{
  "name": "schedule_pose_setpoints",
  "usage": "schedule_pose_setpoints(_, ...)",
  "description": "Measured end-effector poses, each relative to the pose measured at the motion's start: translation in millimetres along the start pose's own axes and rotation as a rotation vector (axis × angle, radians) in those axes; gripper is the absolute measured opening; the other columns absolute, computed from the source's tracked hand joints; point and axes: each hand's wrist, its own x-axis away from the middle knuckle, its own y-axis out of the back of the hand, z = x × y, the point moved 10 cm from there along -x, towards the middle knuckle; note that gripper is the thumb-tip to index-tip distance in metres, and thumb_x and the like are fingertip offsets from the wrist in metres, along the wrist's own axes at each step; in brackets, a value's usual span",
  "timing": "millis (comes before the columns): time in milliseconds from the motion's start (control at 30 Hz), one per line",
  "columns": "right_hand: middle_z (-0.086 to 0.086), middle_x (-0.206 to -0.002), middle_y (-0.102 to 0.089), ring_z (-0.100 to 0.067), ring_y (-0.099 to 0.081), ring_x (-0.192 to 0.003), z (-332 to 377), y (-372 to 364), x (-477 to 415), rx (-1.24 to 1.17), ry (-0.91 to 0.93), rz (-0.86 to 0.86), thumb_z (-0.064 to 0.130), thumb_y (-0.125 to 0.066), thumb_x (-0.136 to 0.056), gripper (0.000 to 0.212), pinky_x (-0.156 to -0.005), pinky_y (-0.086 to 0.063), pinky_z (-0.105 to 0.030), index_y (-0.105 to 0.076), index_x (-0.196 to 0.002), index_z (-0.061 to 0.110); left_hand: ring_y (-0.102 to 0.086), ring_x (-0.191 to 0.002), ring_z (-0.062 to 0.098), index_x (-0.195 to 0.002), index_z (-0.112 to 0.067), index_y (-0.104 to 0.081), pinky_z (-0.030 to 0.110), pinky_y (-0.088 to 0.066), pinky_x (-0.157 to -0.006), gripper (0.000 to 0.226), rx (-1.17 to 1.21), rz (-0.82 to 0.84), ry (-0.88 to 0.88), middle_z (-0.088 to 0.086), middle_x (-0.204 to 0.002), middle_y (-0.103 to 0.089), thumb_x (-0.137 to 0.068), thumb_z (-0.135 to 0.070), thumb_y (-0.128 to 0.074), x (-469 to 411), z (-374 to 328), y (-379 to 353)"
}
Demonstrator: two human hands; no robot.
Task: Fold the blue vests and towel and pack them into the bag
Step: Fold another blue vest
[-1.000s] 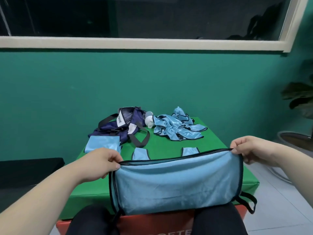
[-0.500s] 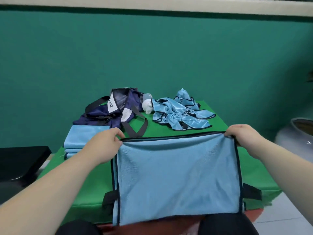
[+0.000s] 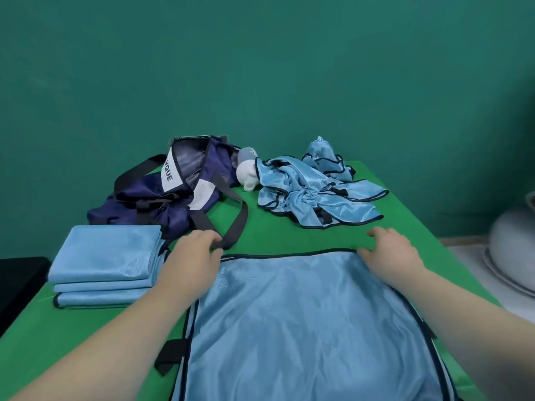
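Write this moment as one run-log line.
stage: vest flat on table | left hand: at far-left corner | right hand: at far-right corner | done: folded stack | pending: crumpled vests, bag

Readable txt, 1 item only: white label on the open rim of the navy bag, left of centre in the frame, at the back of the table. Black caps, rotated 90 deg, so they run down the strip. "QUE" is clear. There's 1 more char ahead of it at the label's upper end, prob V or I, can't confirm.

2nd candidate: white paper tag on the same bag, just below-right of the label. It has several lines of fine print, too small and blurred to read.
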Motion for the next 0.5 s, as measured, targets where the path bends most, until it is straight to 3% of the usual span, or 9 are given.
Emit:
schedule_pose_setpoints(100, -0.003, -0.125, -0.056, -0.027, -0.052, -0.115, 30.2, -10.4, 29.0, 0.121, 0.179, -0.002, 0.047, -0.049, -0.093, 0.046, -0.096, -0.046, -0.041, -0.053, -0.131, 0.022, -0.049, -0.113, 0.011, -0.115, -0.027, -0.062, 0.03, -0.042, -0.098, 0.02, 0.039, 0.063, -0.184, -0.012, -0.12, -0.055, -0.097, -0.031, -0.057, 33.1, -28.8, -14.0)
schedule_pose_setpoints(167, -0.001, -0.127, -0.055, -0.025, -0.05, -0.118, 43.9, -25.5, 50.5, 0.141, 0.249, 0.047, 0.049, -0.046, -0.094, 0.045, -0.098, -0.044, -0.039, -0.053, -0.13, 0.023, -0.042, -0.122, 0.006, -0.121, -0.032, -0.058, 0.029, -0.038, -0.105, 0.026, 0.002, 0.183, -0.241, -0.017, -0.129, -0.048, -0.097, -0.041, -0.052, 55.5, -38.4, -33.3)
schedule_pose_setpoints(300, 0.0, -0.143, -0.043, -0.025, -0.035, -0.135, 37.6, -60.5, 75.1, 0.133, 0.205, 0.162, 0.063, -0.033, -0.096, 0.062, -0.112, -0.034, -0.042, -0.042, -0.142, 0.022, -0.015, -0.148, 0.016, -0.148, -0.032, -0.032, 0.031, -0.013, -0.12, 0.09, -0.297, 0.467, -0.231, -0.006, -0.16, -0.02, -0.076, -0.081, -0.009, 82.7, -22.2, -75.9)
schedule_pose_setpoints(367, 0.0, -0.15, -0.034, -0.027, -0.028, -0.139, 29.2, -69.2, 78.8, 0.193, 0.203, 0.165, 0.073, -0.016, -0.09, 0.077, -0.115, -0.029, -0.043, -0.034, -0.146, 0.023, 0.001, -0.153, 0.021, -0.156, -0.032, -0.015, 0.036, -0.002, -0.123, 0.106, -0.365, 0.519, -0.22, -0.001, -0.167, -0.001, -0.069, -0.089, 0.004, 88.1, -9.3, -84.2)
schedule_pose_setpoints(433, -0.002, -0.16, -0.022, -0.03, -0.018, -0.146, 21.9, -73.4, 77.4, 0.225, 0.228, 0.155, 0.081, 0.001, -0.082, 0.094, -0.118, -0.023, -0.044, -0.022, -0.154, 0.025, 0.011, -0.153, 0.02, -0.158, -0.034, -0.005, 0.037, 0.006, -0.123, 0.101, -0.382, 0.503, -0.237, -0.002, -0.167, 0.009, -0.07, -0.082, 0.007, 88.1, -1.7, -86.0)
schedule_pose_setpoints(500, -0.001, -0.167, -0.008, -0.029, -0.006, -0.153, 15.3, -74.0, 72.0, 0.207, 0.234, 0.151, 0.079, -0.005, -0.088, 0.087, -0.123, -0.012, -0.045, -0.011, -0.159, 0.028, 0.016, -0.152, 0.016, -0.158, -0.037, -0.003, 0.035, 0.01, -0.122, 0.097, -0.369, 0.484, -0.258, -0.006, -0.166, 0.013, -0.072, -0.082, 0.007, 86.5, 2.5, -86.9)
